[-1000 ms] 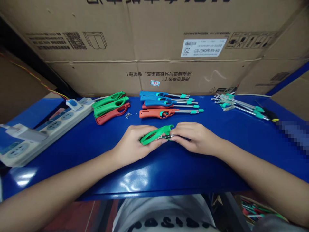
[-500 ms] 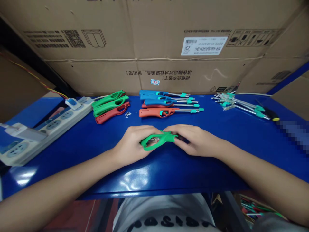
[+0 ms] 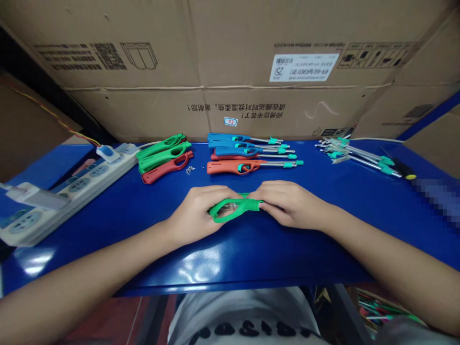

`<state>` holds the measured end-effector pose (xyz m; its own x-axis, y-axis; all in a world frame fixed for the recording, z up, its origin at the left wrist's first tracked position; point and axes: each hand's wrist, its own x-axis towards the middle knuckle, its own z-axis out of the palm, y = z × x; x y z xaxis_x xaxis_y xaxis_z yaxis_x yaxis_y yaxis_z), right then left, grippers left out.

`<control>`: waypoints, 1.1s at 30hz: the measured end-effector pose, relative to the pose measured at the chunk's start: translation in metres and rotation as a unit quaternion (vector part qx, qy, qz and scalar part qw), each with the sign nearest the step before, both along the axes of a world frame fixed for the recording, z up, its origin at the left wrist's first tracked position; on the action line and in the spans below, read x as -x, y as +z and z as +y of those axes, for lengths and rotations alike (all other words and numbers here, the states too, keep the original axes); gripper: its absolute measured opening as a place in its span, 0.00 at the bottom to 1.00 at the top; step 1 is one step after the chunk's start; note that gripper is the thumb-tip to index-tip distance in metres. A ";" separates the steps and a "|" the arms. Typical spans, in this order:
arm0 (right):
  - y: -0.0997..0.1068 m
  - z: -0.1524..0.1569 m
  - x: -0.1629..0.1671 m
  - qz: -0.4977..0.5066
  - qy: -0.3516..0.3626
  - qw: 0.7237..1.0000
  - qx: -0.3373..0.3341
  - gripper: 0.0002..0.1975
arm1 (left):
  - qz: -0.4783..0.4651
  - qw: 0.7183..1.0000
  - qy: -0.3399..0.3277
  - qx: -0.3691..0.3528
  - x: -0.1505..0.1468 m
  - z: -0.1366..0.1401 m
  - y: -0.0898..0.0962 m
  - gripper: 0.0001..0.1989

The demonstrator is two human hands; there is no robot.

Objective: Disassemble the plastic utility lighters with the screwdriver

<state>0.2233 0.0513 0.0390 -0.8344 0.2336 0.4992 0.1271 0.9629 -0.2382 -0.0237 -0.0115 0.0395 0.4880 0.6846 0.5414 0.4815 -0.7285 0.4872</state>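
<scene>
Above the middle of the blue table, a green lighter casing (image 3: 247, 207) is held between my two hands. My left hand (image 3: 201, 208) is closed round its handle end, covering most of it. Through the oval opening some clear and metallic inner parts show. My right hand (image 3: 287, 203) pinches the narrow front end with thumb and fingers; no metal tube shows there. Behind my hands lie an orange lighter (image 3: 226, 167) and several blue lighters (image 3: 233, 152), with metal tubes pointing right. To their left rest green casings (image 3: 163, 157) and a red casing (image 3: 167, 170).
Small screws (image 3: 190, 169) lie near the red casing. A white power strip (image 3: 93, 179) runs along the left. Metal tubes with teal parts (image 3: 362, 155) and a screwdriver (image 3: 404, 168) are at right. A cardboard box (image 3: 201, 62) stands along the back of the blue table (image 3: 172, 268).
My right hand has shifted slightly up, its fingers repositioned on the narrow front end of the casing. My left hand keeps its hold almost unmoved.
</scene>
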 end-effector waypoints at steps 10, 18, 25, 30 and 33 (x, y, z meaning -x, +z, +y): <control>-0.002 0.000 -0.001 0.012 0.002 0.997 -0.070 0.10 | -0.049 0.997 0.035 0.057 -0.007 0.003 0.000 0.05; 0.000 0.001 -0.001 0.012 -0.002 0.995 -0.097 0.10 | -0.056 0.993 0.047 0.091 -0.006 0.004 -0.003 0.08; 0.001 0.003 -0.001 0.029 -0.001 0.993 -0.113 0.08 | -0.061 0.988 0.057 0.127 -0.007 0.004 -0.004 0.11; 0.000 0.003 -0.001 0.034 -0.005 0.993 -0.110 0.07 | -0.077 0.982 0.058 0.159 -0.008 0.003 -0.003 0.10; 0.000 0.001 -0.001 0.037 -0.012 0.994 -0.098 0.08 | -0.091 0.975 0.060 0.191 -0.009 0.003 0.000 0.10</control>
<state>0.2246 0.0525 0.0389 -0.7884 0.1452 0.5978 0.1403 0.9886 -0.0551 -0.0149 -0.0086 0.0392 0.3121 0.8997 0.3052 0.4323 -0.4205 0.7976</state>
